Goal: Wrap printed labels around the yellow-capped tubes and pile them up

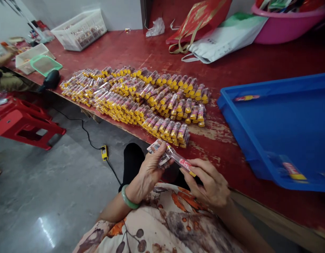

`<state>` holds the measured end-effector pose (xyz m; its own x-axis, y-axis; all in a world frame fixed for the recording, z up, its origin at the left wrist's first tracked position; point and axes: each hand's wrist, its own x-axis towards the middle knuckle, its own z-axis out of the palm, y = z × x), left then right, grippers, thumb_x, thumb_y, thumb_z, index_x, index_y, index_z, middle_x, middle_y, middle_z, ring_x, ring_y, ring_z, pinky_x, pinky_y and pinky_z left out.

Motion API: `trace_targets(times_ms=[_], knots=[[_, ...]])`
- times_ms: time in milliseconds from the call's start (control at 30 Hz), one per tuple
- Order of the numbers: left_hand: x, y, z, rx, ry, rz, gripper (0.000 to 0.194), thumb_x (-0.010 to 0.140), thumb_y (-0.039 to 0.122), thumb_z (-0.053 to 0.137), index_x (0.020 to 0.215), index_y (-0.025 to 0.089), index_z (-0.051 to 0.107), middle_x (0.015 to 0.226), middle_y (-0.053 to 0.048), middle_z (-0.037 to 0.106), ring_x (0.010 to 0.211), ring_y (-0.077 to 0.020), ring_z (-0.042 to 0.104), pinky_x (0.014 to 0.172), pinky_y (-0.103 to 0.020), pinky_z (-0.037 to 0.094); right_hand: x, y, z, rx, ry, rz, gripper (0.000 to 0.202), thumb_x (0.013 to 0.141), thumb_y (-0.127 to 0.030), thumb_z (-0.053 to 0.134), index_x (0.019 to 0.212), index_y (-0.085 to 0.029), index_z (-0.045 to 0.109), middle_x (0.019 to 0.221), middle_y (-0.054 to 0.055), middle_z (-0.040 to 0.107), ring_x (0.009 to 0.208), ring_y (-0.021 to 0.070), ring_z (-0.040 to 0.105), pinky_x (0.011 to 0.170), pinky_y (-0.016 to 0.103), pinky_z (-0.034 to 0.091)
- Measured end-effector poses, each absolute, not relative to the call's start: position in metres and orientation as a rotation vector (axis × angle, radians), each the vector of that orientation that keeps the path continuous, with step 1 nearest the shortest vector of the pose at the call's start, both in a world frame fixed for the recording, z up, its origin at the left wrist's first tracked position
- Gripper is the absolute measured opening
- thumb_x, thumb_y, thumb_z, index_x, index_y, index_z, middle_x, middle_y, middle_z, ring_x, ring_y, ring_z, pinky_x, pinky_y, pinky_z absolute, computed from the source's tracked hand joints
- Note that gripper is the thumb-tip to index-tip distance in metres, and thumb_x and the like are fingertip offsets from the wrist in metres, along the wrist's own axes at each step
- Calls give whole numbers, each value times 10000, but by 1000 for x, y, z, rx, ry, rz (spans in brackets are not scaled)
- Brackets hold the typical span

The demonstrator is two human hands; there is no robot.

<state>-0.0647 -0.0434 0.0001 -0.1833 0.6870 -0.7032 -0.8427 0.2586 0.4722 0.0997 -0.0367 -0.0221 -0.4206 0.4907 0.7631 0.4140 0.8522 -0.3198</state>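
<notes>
My left hand [151, 163] is closed around a small stack of printed cards or stickers [153, 146]. Between the two hands slants a clear plastic tube [179, 159] with a red-and-white label and a yellow end. The fingers of my right hand [208, 182] pinch it near that yellow end, while its far end meets the cards at my left thumb. Just beyond my hands, rows of similar yellow-ended tubes [136, 95] lie piled on the red table [204, 140].
On the right stands a blue tray [273, 140] with a few tubes inside. Bags [225, 38] and a pink basin [289, 26] sit behind it. White baskets [80, 31] and another person's arm [4, 59] are at far left, above red stools [27, 126]. A cable with a yellow socket [104, 153] crosses the floor.
</notes>
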Motion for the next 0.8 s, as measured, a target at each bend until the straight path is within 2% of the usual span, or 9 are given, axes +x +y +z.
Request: trace_targets(times_ms=[167,267,467,567,700,800], knots=[[-63,-45,-8,-143,1039,1411,355,581,274,856,845,147,656,782,-15,685,638,-131,633,607,-264,555,100,-40,-23,-649,-2150,-65,369,791,-131,710,1113,-203,543,941,55,672,855,176,677,682,270,564],[-61,-47,-10,-88,1052,1418,373,583,299,853,864,152,657,793,-16,681,649,-134,632,603,-264,555,98,-41,-24,-727,-2073,-67,371,780,-161,729,1100,-171,542,909,71,684,798,179,686,650,264,557],[-55,-54,-9,24,1119,1409,421,564,339,858,873,144,647,766,-22,667,595,-126,612,579,-260,544,95,-46,-33,-672,-2088,-130,430,757,-141,738,1140,-199,550,997,87,680,808,195,681,677,289,577],[-54,-56,-7,82,1105,1442,429,565,357,856,870,141,646,760,-23,669,611,-132,623,617,-264,540,95,-48,-29,-716,-2054,77,440,787,-118,691,1188,-216,540,1043,95,654,924,222,663,730,315,583],[-52,-58,-3,119,1069,1421,451,538,379,867,845,126,653,744,-31,671,614,-133,621,642,-273,536,97,-47,-14,-627,-2048,543,398,850,-75,539,1238,-162,516,1154,149,584,1069,242,597,842,368,556],[-48,-61,1,171,1011,1363,474,476,378,893,798,122,656,714,-28,670,598,-133,614,647,-277,528,101,-45,-7,-723,-1947,616,333,845,-83,520,1155,-198,563,1100,104,596,921,195,627,770,333,553]])
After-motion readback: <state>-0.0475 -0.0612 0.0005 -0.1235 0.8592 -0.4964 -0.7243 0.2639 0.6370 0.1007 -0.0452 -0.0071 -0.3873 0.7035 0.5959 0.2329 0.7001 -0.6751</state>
